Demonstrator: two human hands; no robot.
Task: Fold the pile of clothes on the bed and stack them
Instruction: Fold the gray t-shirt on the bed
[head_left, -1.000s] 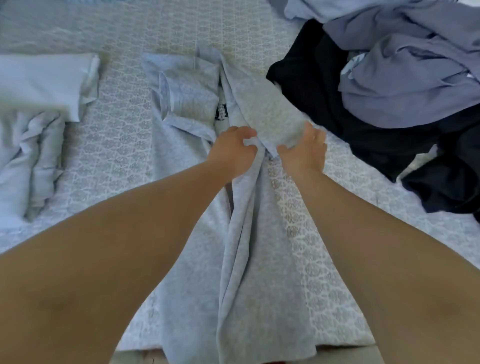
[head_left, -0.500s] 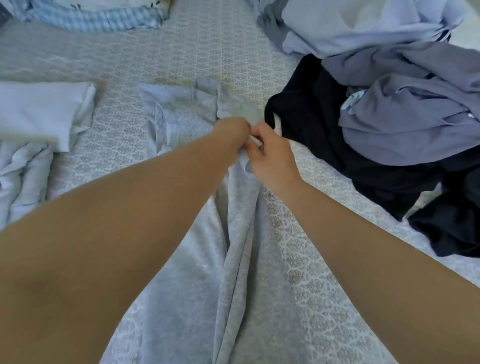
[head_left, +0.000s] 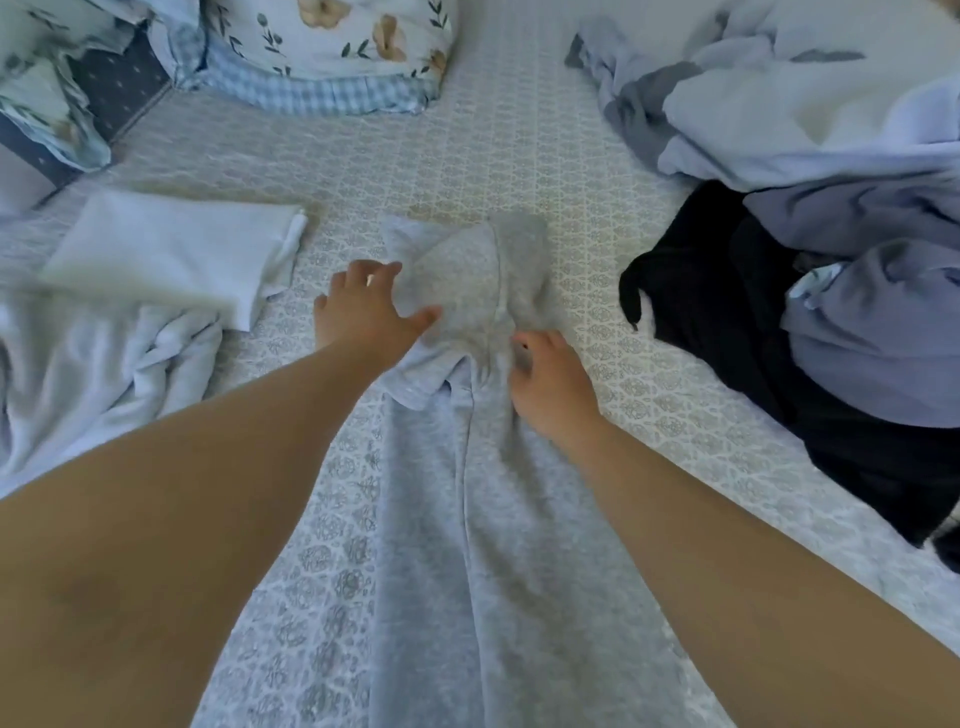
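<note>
- Grey garment (head_left: 467, 519) lies lengthwise mid-bed on the patterned bedspread (head_left: 519, 156), running from the near edge of the view up to the centre. Looks like trousers or similar; cannot tell for sure.
- Its far end is bunched and partly turned over on itself, forming a rumpled lump between the two hands.
- Left hand (head_left: 363, 317): fingers spread and roughly straight, palm down, resting at the left edge of the bunched end. Thumb reaches across onto the grey fabric. Nothing gripped.
- Right hand (head_left: 550, 384): fingers curled, pinching a fold of the grey fabric at the right side of the bunch, just beside the centre seam.
- Both forearms come in from the bottom corners and converge on the garment.
- Folded white piece (head_left: 171, 254) sits flat to the left, well clear of the grey garment. A crumpled pale cloth (head_left: 104, 374) lies just below it, touching its near edge.
- Unfolded pile on the right: black garment (head_left: 727, 312) nearest the right hand but apart from it, lavender-blue garment (head_left: 872, 332) draped over it, pale blue and white clothes (head_left: 779, 104) heaped further back.
- Floral pillow with a checked border (head_left: 332, 57) at the top of the bed, another patterned cushion (head_left: 62, 93) in the top-left corner.
- Some motion blur on the hands and the bunched fabric.
</note>
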